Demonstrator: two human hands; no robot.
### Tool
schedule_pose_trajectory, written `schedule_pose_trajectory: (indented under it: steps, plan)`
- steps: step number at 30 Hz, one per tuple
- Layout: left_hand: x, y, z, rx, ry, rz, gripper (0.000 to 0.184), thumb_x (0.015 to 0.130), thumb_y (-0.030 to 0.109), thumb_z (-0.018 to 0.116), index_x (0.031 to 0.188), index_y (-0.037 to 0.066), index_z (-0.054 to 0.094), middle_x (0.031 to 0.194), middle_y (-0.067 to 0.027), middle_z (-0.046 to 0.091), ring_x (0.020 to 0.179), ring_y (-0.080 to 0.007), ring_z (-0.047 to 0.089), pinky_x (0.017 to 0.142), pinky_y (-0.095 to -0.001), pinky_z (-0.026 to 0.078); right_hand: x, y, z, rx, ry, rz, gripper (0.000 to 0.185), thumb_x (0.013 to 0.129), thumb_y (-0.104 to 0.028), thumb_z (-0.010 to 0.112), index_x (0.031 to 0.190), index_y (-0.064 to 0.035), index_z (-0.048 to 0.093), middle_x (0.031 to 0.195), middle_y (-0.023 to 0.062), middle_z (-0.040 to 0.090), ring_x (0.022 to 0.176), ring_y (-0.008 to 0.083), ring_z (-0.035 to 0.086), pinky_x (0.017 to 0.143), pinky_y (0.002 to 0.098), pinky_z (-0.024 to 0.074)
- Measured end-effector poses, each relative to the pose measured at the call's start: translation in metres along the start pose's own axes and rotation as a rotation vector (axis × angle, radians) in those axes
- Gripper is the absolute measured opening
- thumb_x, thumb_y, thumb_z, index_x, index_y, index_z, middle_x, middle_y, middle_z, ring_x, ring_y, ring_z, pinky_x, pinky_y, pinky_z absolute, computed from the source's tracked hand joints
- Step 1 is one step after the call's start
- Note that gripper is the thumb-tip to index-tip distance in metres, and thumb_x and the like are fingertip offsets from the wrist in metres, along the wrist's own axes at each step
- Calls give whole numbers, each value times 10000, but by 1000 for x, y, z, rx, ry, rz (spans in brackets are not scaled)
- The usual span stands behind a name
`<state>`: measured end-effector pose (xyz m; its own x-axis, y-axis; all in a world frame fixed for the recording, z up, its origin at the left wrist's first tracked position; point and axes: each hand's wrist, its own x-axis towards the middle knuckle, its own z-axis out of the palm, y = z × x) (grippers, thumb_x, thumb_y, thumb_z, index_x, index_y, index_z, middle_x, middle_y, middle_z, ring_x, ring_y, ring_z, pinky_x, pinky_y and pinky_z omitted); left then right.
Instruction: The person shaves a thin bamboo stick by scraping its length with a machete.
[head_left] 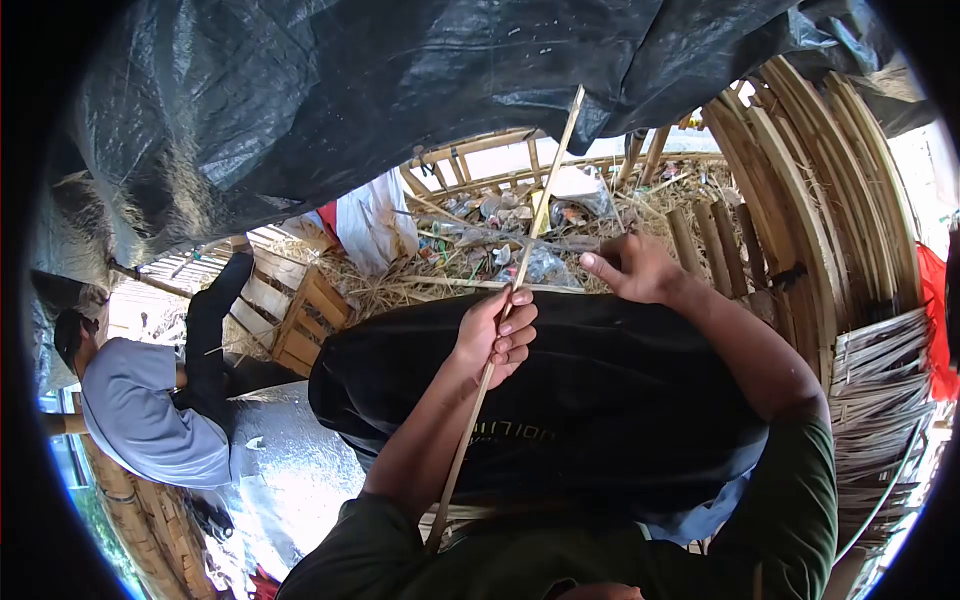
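Note:
My left hand (498, 335) is closed around a long, thin bamboo strip (556, 180). The strip slants from near my left side up past the hand, its far tip reaching the dark tarp. To the right, my right hand (640, 268) is held apart from my left, fingers curled and thumb pointing left. A blurred greyish streak (570, 243) runs from its fingers towards the strip; what it is, I cannot make out. Below both hands, a black cloth (560, 385) with gold lettering covers my lap.
A black tarp (400, 80) hangs low overhead. At left a person in a grey shirt (145, 410) sits near a slatted wooden crate (312, 318). Litter and straw (500, 225) lie ahead. Bent bamboo slats (800, 190) and a woven panel (880, 390) stand at right.

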<state>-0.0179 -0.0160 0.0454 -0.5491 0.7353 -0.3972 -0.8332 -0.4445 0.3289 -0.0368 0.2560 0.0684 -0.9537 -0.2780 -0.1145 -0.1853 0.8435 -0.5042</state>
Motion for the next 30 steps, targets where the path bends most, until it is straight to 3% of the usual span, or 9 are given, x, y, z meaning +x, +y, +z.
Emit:
schedule_pose_trajectory:
  steps: [2, 5, 11, 13, 17, 19, 21, 26, 30]
  plan:
    - [-1, 0, 10, 95, 128, -15, 285, 1079, 369, 355, 891, 178, 451, 580, 100, 321, 402, -5, 270, 326, -154, 233, 6, -4, 9, -32, -6, 85, 603, 939, -611, 544, 799, -43, 693, 626, 197, 645, 686, 413, 677, 693, 482, 551]
    - [3, -10, 12, 80, 152, -25, 280, 1072, 365, 371, 891, 174, 467, 567, 94, 324, 400, -14, 257, 330, -168, 214, 5, -30, 11, -96, -8, -48, 576, 962, -544, 544, 775, -21, 693, 588, 197, 612, 599, 377, 646, 624, 463, 537]
    - [5, -13, 3, 141, 280, -15, 247, 1051, 325, 412, 875, 168, 487, 559, 81, 332, 398, -20, 262, 334, -188, 209, 3, -39, 33, -191, 52, -224, 604, 888, -636, 594, 727, -60, 680, 617, 162, 640, 564, 330, 658, 551, 444, 530]
    - [3, -14, 7, 105, 241, -20, 273, 1057, 353, 406, 863, 177, 485, 552, 83, 326, 393, -21, 256, 341, -189, 204, 8, -30, 33, -259, 173, -328, 615, 869, -677, 594, 725, -88, 702, 584, 152, 644, 515, 295, 662, 499, 427, 529]
    - [-3, -18, 8, 166, 188, -43, 321, 1068, 413, 385, 852, 193, 476, 537, 88, 313, 382, -23, 241, 353, -188, 191, 33, 9, 25, -351, 282, -20, 594, 894, -637, 600, 653, -100, 672, 532, 121, 615, 468, 283, 639, 434, 373, 493]
    - [0, -17, 6, 181, 181, -48, 347, 1073, 442, 367, 847, 198, 467, 531, 90, 309, 375, -24, 233, 356, -189, 186, 24, 23, 37, -574, 520, -271, 597, 915, -617, 586, 674, -79, 682, 520, 142, 606, 477, 322, 642, 461, 418, 516]
    - [1, -16, 4, 153, 184, -50, 342, 1075, 433, 366, 847, 200, 466, 533, 91, 313, 375, -24, 235, 357, -188, 186, 18, -6, 40, -228, 121, -50, 609, 920, -617, 575, 691, -63, 683, 534, 151, 612, 491, 336, 646, 474, 432, 520]
    - [-2, -20, 0, 128, 198, -71, 342, 1077, 432, 366, 849, 196, 464, 541, 96, 314, 379, -23, 237, 355, -188, 188, 22, -11, 42, -256, 103, -299, 618, 907, -650, 561, 745, -72, 706, 545, 135, 621, 520, 314, 662, 507, 418, 533]
    - [4, -22, -3, 140, 208, -87, 342, 1075, 444, 369, 856, 198, 463, 544, 99, 310, 382, -22, 237, 348, -190, 191, 25, 7, 47, -253, 119, -286, 617, 907, -648, 562, 746, -71, 706, 547, 131, 620, 519, 310, 662, 518, 411, 537]
